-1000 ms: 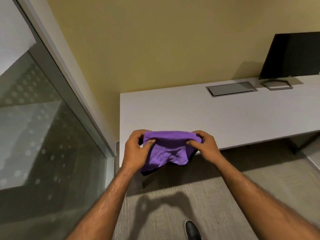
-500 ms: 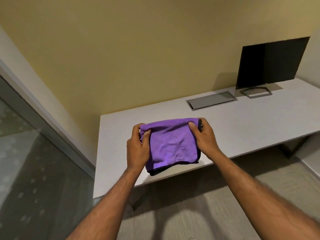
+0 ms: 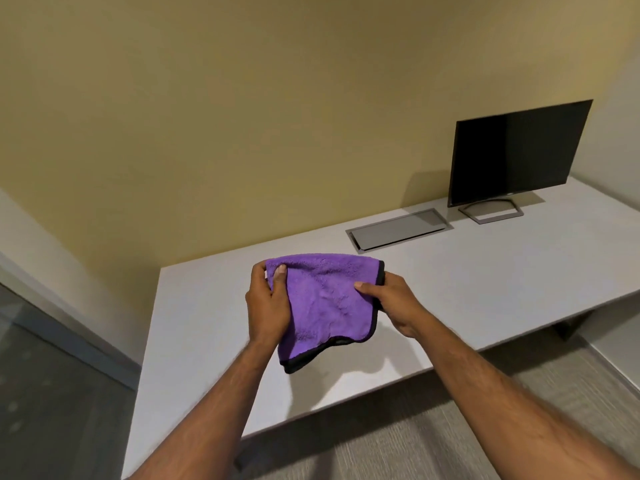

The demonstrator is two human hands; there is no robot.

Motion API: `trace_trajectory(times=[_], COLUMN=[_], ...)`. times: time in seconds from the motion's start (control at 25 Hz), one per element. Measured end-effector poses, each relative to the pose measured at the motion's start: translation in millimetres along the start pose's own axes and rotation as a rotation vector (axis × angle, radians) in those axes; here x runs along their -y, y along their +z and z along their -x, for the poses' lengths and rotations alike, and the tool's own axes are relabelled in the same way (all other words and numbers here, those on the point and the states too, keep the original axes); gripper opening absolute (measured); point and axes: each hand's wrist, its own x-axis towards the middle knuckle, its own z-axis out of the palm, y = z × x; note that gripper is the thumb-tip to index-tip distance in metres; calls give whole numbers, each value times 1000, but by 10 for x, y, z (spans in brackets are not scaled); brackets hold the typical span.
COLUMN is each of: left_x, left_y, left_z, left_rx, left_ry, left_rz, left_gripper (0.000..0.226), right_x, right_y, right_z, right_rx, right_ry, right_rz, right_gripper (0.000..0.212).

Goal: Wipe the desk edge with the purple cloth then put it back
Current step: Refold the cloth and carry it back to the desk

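Since the earlier frames, both of my hands have come forward with the purple cloth, and now it hangs above the white desk and no longer in front of the desk edge. More of the tabletop is visible under it, and the glass partition has almost gone from the left side.

I hold the cloth with my two hands, folded, with its black border along the right side and the bottom. My left hand is closed on the left upper corner, thumb on the front of the fabric and the other fingers behind it. My right hand is closed on the right side, the thumb pressing on the purple surface near the black border. The lower part of the cloth hangs free and does not touch the desk; its shadow lies on the tabletop below, near the front edge.

Further back on the desk, a grey cable hatch is set in the surface near the yellow wall. A dark monitor stands to the right of it on a grey frame stand. Grey carpet shows under the desk.
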Motion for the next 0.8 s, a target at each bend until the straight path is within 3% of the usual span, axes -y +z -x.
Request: trace_trajectory(times=[0.16, 0.4, 0.52, 0.64, 0.8], left_x=[130, 386, 585, 809, 1109], left_y=[168, 412, 526, 718, 1059], left_z=[-470, -1162, -1376, -1613, -1975], left_rx=[68, 289, 354, 366, 294], left_ry=[-168, -622, -659, -621, -540], left_rz=[57, 213, 201, 175, -22], left_gripper=[31, 34, 26, 16, 25], right_x=[67, 177, 148, 49, -159], right_y=[48, -30, -132, -211, -243], right_z=[-365, -971, -1311, -1749, -2431], right_rx=[-91, -149, -155, -195, -146], right_ry=[-56, 138, 221, 256, 171], right_rz=[139, 49, 68, 105, 298], right_gripper=[34, 21, 14, 21, 19])
